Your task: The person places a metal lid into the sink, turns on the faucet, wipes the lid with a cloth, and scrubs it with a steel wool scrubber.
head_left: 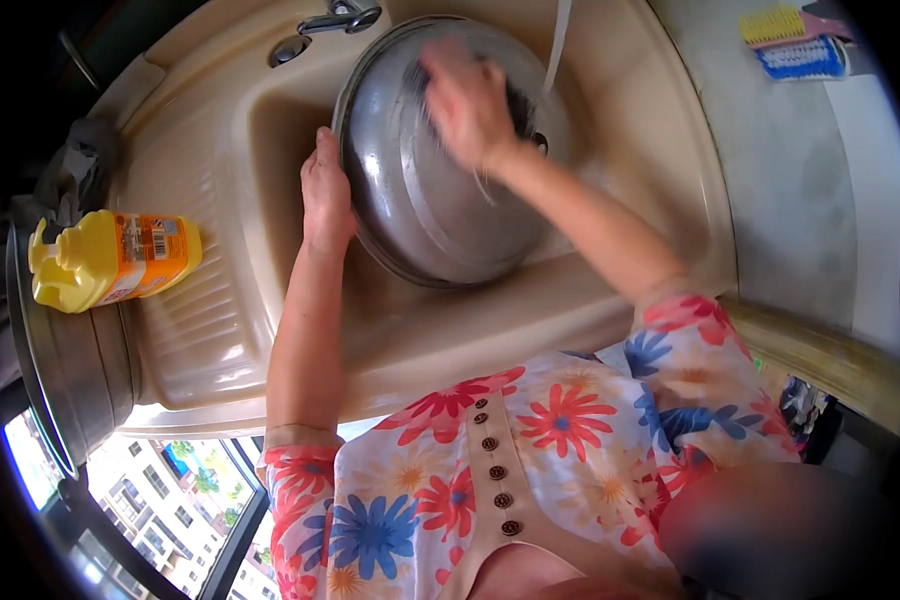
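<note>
A large domed metal lid [400,190] is tilted in the beige sink, its wet surface shiny and streaked. My left hand [327,195] grips the lid's left rim. Over the upper part of the dome is my right hand [465,105], bent and blurred by motion. Dark material shows around its fingers, but I cannot make out what it is. A small dark fitting [540,143] sits on the lid near my right wrist. Beside the lid, a thin water stream [559,45] falls at the upper right.
The beige sink [270,240] has a ribbed drainboard on the left. A yellow pump bottle [155,255] lies there, near a metal vessel [105,350]. At the back is a chrome tap [340,18]. A yellow brush [773,27] and a blue brush [803,60] lie on the right counter.
</note>
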The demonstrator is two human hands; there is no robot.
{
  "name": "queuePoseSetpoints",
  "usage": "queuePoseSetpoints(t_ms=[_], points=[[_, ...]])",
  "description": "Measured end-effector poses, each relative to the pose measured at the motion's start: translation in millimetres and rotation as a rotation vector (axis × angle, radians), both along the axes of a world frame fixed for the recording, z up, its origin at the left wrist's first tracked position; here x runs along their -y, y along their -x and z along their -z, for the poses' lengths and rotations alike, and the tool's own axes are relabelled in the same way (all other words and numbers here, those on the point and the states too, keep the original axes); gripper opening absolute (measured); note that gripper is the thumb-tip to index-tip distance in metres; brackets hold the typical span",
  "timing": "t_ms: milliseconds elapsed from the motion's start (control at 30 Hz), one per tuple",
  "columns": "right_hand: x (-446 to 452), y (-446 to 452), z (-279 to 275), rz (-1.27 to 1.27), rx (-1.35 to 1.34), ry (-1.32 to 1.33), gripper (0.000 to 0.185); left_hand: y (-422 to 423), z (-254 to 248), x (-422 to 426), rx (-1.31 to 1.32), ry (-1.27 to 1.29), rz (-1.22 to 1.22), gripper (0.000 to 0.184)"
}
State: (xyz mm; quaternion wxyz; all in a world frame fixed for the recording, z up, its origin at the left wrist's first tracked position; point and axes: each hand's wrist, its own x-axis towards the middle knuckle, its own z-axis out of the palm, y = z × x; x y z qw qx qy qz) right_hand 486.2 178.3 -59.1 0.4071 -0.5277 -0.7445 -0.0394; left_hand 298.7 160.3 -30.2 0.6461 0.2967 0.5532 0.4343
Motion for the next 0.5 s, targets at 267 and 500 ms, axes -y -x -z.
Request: queuePoseSetpoints(t_ms=[267, 500], points=[[33, 15, 2, 0.024, -0.048, 0.041, 0.038, 3, 0, -2, 0.039, -0.007, 0.060, 0.054], [-60, -43, 14, 0.444, -0.297, 0.156, 0.030, 3, 11, -5, -0.027, -0.043, 0.028, 0.052]])
